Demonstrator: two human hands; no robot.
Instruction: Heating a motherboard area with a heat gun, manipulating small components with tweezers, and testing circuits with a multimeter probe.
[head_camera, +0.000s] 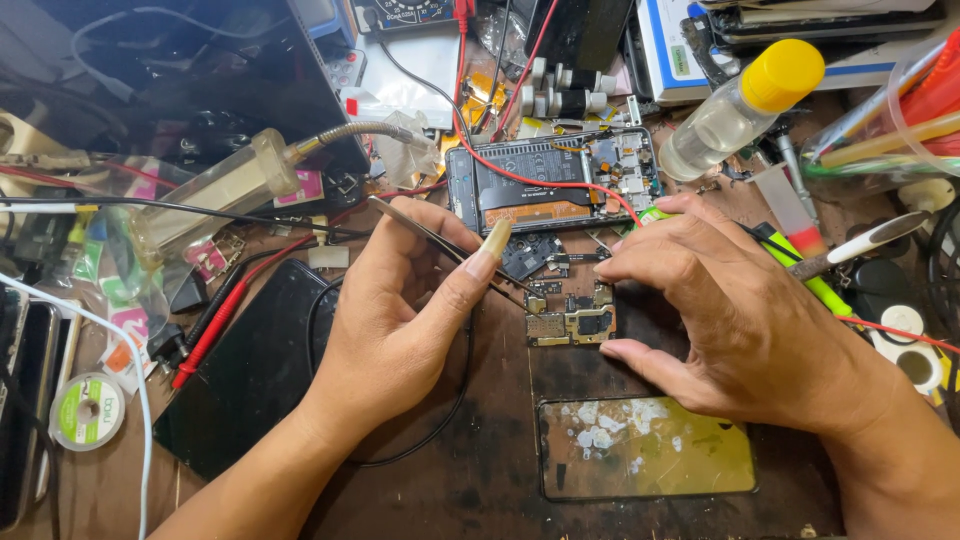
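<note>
A dark, scuffed counter (480, 470) fills the view, crowded with repair clutter: an opened phone (552, 182) with its back off, a clear bottle with a yellow cap (740, 105), a red probe (215, 325) on the left, a solder spool (87, 411), and a rectangular panel smeared with white residue (645, 447). Little of the room shows beyond the counter. The right wrist is cut off at the frame edge, and what the right hand (745, 320) pinches is hidden behind its fingers (a green pen-like tool (810, 280) runs under it). The left hand (400, 320) has its grip clamped on slim metal tweezers (440, 242), tips angled towards a small circuit board (570, 322). The board lies flat between both hands, gold-edged, studded with dark chips, just below the opened phone.
</note>
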